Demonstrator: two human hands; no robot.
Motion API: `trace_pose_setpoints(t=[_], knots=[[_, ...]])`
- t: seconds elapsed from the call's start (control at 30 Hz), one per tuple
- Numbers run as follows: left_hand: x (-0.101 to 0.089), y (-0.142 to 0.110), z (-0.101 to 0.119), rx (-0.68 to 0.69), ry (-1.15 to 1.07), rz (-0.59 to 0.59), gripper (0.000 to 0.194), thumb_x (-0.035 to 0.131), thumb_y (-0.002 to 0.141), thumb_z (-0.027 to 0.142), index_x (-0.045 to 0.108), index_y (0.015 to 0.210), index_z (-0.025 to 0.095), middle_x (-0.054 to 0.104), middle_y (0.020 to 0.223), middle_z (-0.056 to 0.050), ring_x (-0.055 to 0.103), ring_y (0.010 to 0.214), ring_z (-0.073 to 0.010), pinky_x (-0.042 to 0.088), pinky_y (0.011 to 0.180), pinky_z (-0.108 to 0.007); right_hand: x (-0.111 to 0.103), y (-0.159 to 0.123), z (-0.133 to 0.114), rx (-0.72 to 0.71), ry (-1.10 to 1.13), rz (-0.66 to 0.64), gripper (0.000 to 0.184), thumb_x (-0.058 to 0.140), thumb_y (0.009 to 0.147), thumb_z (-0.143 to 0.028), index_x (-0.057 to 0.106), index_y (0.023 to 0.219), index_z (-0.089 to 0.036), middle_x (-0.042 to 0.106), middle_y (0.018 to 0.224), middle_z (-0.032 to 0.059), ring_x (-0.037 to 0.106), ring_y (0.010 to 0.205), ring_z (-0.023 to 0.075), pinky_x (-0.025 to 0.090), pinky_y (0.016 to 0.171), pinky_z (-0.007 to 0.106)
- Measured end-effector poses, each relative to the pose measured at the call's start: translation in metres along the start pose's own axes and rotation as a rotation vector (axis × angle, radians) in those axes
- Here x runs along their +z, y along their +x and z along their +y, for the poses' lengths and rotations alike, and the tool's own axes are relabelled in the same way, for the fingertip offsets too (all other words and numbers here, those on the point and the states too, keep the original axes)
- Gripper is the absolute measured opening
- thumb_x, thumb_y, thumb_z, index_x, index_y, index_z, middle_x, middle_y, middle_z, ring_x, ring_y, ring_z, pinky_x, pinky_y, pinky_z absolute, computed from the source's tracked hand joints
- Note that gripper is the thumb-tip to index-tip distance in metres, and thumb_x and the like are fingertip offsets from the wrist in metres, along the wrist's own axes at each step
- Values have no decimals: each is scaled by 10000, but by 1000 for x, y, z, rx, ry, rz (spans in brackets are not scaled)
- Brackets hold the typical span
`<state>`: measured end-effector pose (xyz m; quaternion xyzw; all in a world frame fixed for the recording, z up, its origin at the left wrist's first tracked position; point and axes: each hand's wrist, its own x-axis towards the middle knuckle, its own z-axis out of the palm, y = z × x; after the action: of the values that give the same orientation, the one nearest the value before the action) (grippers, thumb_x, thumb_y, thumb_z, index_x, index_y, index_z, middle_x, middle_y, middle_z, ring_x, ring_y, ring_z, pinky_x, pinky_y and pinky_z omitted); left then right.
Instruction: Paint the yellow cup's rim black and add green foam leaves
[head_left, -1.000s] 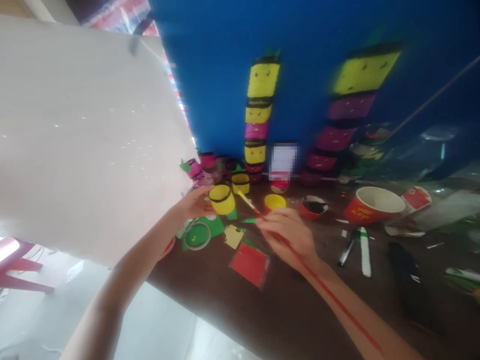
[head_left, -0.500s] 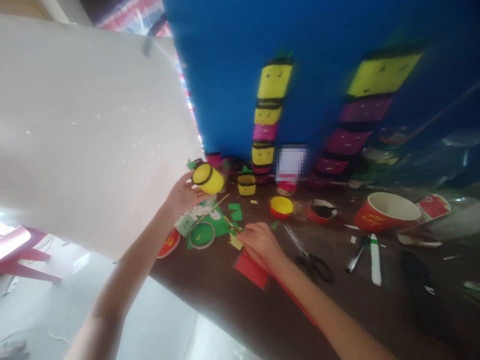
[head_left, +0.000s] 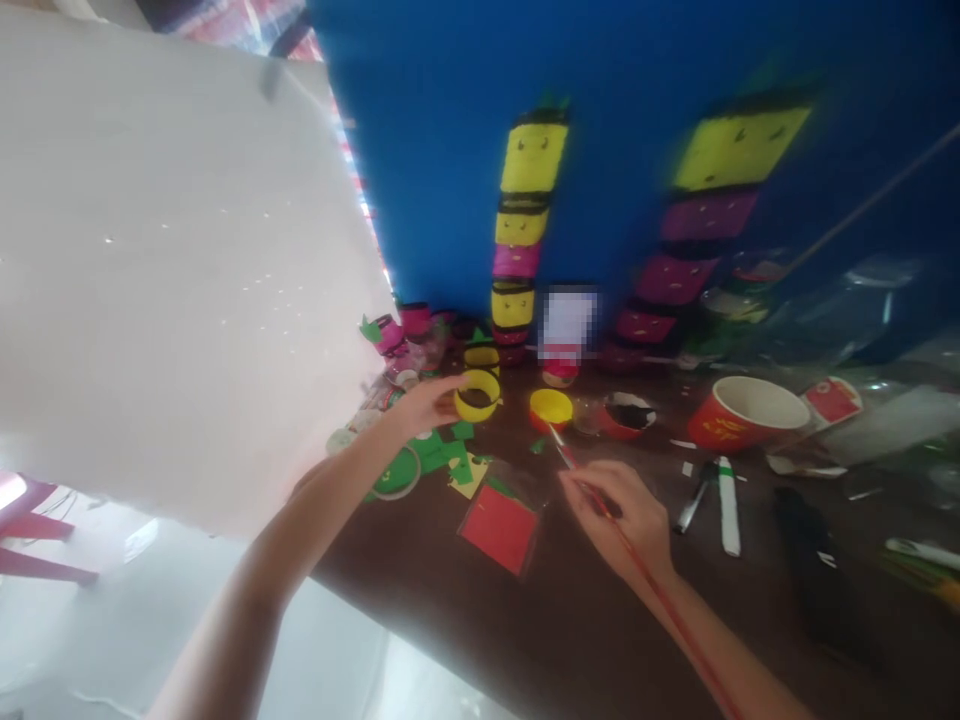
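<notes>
- Gripping a small yellow cup (head_left: 478, 414) by its left side, the left hand (head_left: 427, 407) has its fingers at the rim; the cup's mouth faces the viewer in the head view, and its inside looks dark.
- Closed around a red-handled brush (head_left: 568, 457), the right hand (head_left: 628, 510) points the tip forward and leftward, at the near rim of a paint cup (head_left: 551, 411), red outside and yellow within; whether the tip touches it, I cannot tell.
- Just beyond the left hand's cup stands another yellow cup (head_left: 481, 357), dark-rimmed with green on top.
- Nearer than the left hand lie green paper (head_left: 433, 455) and pale yellow paper (head_left: 474, 484); left of the right hand, a red sheet (head_left: 501, 530) lies in a clear packet.
- Right of the right hand lies a white pen (head_left: 729, 510); beyond it stands a large red paper cup (head_left: 724, 422).
- Ahead of both hands, 2 stacks (head_left: 519, 228) of yellow and pink pieces rise against a blue panel (head_left: 615, 130).
</notes>
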<state>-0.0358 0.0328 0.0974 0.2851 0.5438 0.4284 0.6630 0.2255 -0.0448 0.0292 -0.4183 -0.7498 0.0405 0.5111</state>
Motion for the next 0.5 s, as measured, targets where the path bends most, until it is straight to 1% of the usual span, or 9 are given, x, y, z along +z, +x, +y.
trace_pose_setpoints(t=[0.03, 0.13, 0.2, 0.3, 0.4, 0.5], knots=[[6, 4, -3, -35, 66, 10, 319, 707, 683, 271, 605, 962, 154, 647, 793, -61, 632, 813, -193, 504, 820, -325, 0, -1, 0, 0, -4, 10, 71, 594, 769, -200, 631, 783, -259, 642, 718, 17, 609, 693, 185, 479, 654, 317], [19, 14, -11, -70, 153, 15, 355, 736, 639, 323, 619, 922, 144, 629, 716, -51, 616, 790, -198, 480, 808, -314, 3, -3, 3, -6, -14, 32, 83, 606, 761, -176, 625, 789, -251, 637, 716, 20, 606, 690, 183, 481, 651, 315], [22, 17, -16, -84, 205, 20, 379, 752, 611, 347, 617, 905, 149, 615, 676, -42, 609, 771, -194, 473, 795, -310, 5, -5, 6, -10, -13, 35, 72, 611, 760, -174, 621, 783, -241, 634, 719, 26, 602, 682, 180, 481, 636, 313], [21, 20, -20, -83, 262, 29, 388, 754, 600, 371, 613, 901, 171, 598, 650, -28, 605, 761, -186, 472, 781, -314, 8, -6, 8, -33, -1, 27, 73, 608, 760, -167, 612, 772, -238, 632, 708, 25, 596, 673, 176, 481, 625, 312], [20, 18, -21, -32, 303, 17, 352, 738, 622, 374, 623, 895, 185, 623, 740, -39, 597, 831, -187, 465, 785, -294, 7, -6, 7, -42, 4, 31, 101, 602, 760, -145, 608, 781, -243, 632, 700, 17, 595, 675, 174, 482, 630, 310], [20, 15, -18, 30, 326, 16, 316, 730, 640, 343, 631, 891, 179, 640, 864, -54, 574, 923, -209, 453, 784, -280, 6, -5, 6, -49, 10, 38, 114, 608, 753, -131, 607, 786, -240, 634, 695, 14, 596, 675, 172, 482, 629, 302]])
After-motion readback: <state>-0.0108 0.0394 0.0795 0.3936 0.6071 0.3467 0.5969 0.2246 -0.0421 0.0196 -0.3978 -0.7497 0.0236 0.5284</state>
